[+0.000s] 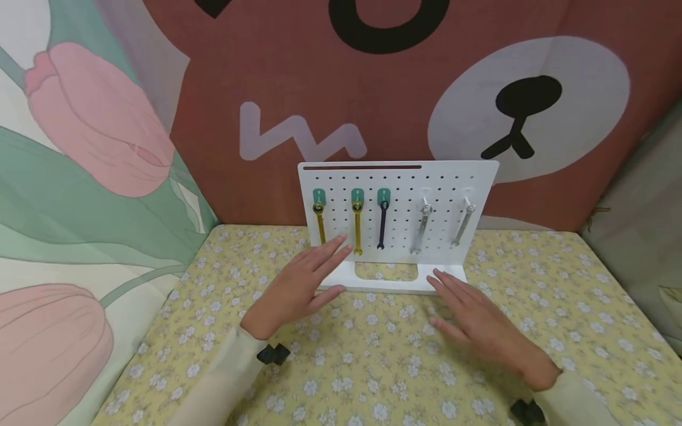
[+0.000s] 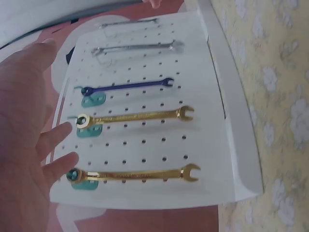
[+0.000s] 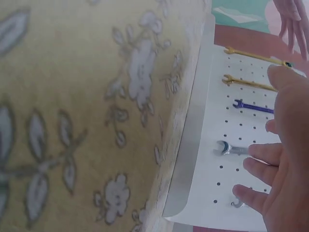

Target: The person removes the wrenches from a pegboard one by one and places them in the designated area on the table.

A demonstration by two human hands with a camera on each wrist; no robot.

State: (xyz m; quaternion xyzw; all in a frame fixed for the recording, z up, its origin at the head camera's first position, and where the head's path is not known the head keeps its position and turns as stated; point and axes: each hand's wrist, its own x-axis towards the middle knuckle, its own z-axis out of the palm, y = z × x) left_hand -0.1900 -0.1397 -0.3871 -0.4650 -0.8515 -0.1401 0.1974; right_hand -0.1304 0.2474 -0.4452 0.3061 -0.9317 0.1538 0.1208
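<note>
A white pegboard stand [image 1: 405, 236] is upright on the table, with several combination wrenches hanging from its hooks. From the left come a gold wrench [image 2: 135, 175], a second gold wrench [image 1: 358, 229], a dark blue-purple wrench [image 2: 128, 86], then a silver wrench [image 1: 422, 228] and another silver wrench [image 1: 463, 225]. My left hand [image 1: 301, 281], fingers stretched out, is in front of the board's lower left part and holds nothing. With straight fingers, my right hand [image 1: 482, 316] is near the board's lower right corner, also holding nothing. Whether either hand touches the board, I cannot tell.
A yellow floral cloth [image 1: 362, 367] covers the table. Behind the board hangs a brown backdrop [image 1: 256, 195] with a bear face. A tulip-print curtain [image 1: 133, 248] is at the left, a grey-beige fabric [image 1: 634, 207] at the right.
</note>
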